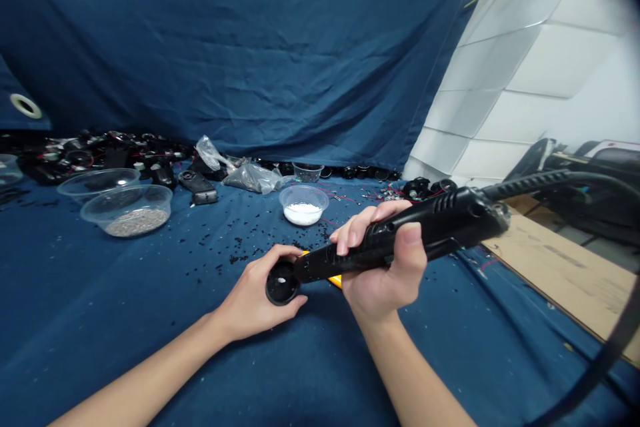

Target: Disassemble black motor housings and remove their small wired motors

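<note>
My right hand (385,267) is wrapped around a black corded tool (420,233), with an orange part showing under its front end. Its tip points left and meets a small round black part (281,282). My left hand (253,300) pinches that round part from the side, thumb below and fingers above, just over the blue cloth (125,320). The tool's black cable (595,180) runs off to the right and loops down past the lower right corner.
A small bowl of white granules (303,204) stands behind my hands. Clear bowls (127,209), one with grey bits, sit at the left. Black parts and plastic bags (250,177) line the back. Black crumbs dot the cloth. A cardboard sheet (565,273) lies at the right.
</note>
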The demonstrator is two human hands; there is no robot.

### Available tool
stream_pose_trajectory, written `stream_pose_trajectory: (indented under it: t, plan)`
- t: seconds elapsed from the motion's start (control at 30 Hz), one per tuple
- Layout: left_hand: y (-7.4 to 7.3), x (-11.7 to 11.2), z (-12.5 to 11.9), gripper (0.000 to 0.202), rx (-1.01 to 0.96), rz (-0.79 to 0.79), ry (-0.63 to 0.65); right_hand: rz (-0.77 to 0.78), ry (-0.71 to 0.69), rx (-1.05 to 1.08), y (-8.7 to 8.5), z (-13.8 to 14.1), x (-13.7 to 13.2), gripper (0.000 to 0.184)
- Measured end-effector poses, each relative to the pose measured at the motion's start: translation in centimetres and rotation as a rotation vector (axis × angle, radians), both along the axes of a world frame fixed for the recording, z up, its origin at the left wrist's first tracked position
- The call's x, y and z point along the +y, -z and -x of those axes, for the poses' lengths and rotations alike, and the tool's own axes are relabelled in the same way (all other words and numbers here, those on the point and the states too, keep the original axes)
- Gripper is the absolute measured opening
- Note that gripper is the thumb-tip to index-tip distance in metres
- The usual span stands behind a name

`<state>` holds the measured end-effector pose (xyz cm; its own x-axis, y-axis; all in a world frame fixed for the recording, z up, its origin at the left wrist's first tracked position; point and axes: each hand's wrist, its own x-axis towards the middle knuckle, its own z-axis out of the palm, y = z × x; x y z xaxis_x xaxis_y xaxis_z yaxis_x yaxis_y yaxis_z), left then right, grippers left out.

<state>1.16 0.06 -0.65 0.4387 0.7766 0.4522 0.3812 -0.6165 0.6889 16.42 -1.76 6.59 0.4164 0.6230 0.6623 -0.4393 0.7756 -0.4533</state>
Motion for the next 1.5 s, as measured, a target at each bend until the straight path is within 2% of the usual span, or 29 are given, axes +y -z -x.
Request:
stream_pose_trajectory:
  t: [0.6,0.97,1.2,1.4,1.5]
  plan:
    - [-0.7,-0.1,0.1,0.05,0.112,0.11,0.102,-0.004,-0.117,-0.085,0.6,0.0,0.4,0.022]
    - [-1.2,-0.4,0.1,0.049,0.138,0.137,0.097,0.08,-0.032,-0.033,0.4,-0.2,1.0,0.024]
    - [-1.3,-0.3,0.0,0.049,0.075,0.135,0.088,0.162,0.033,0.028,0.2,-0.2,1.2,0.028]
    - [-1.1,-0.3,0.4,0.034,-0.006,0.149,0.157,0.19,0.031,0.065,0.2,-0.1,1.2,0.028]
    - [-0.7,0.0,0.4,0.035,-0.044,0.191,0.149,0.184,0.026,0.059,0.2,-0.1,1.2,0.028]
